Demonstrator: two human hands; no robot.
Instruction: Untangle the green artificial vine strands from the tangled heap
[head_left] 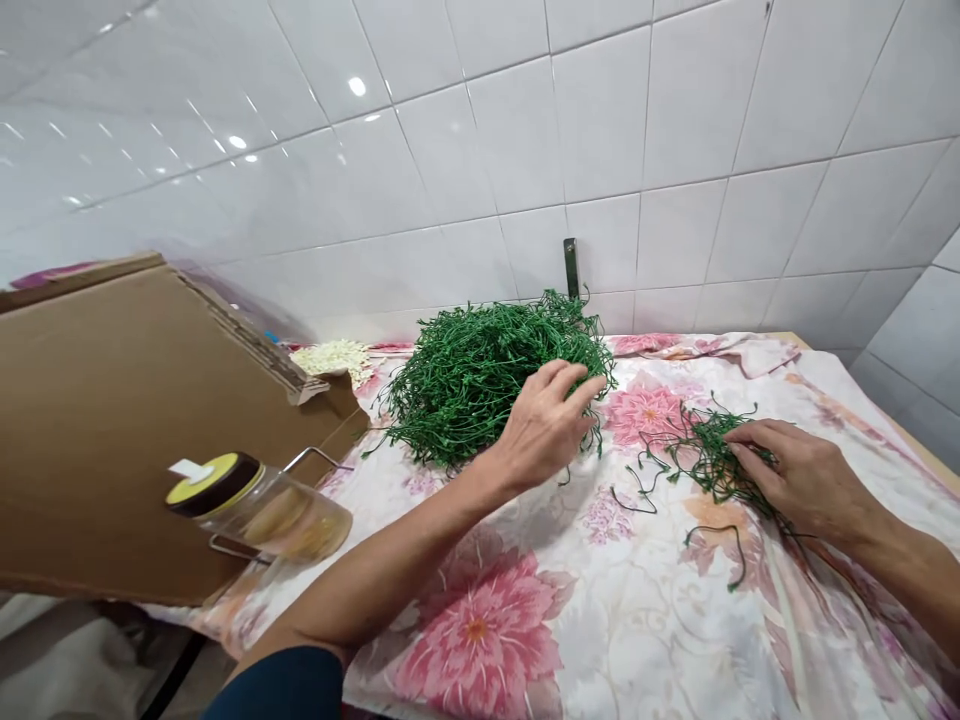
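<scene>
A large heap of thin dark-green plastic-looking strands with small knobs at their ends [480, 380] lies on the flowered cloth [600, 610]. My left hand [547, 420] is over the heap's right side, its fingers spread and nothing visible in them. To the right, a smaller tangle of the same green strands [709, 455] lies under the fingers of my right hand [802, 475]. The fingers and thumb there are curled together at the strands; the exact grip is partly hidden. A few loose strands [637, 490] are scattered between the two piles.
At left a cardboard box [112, 420] stands tilted, with a clear jar with a yellow and black lid [277, 510] beside it. Behind the box lies a pile of pale cream pieces [334, 357]. A dark metal bracket [571, 265] sits against the white tiled wall [600, 130].
</scene>
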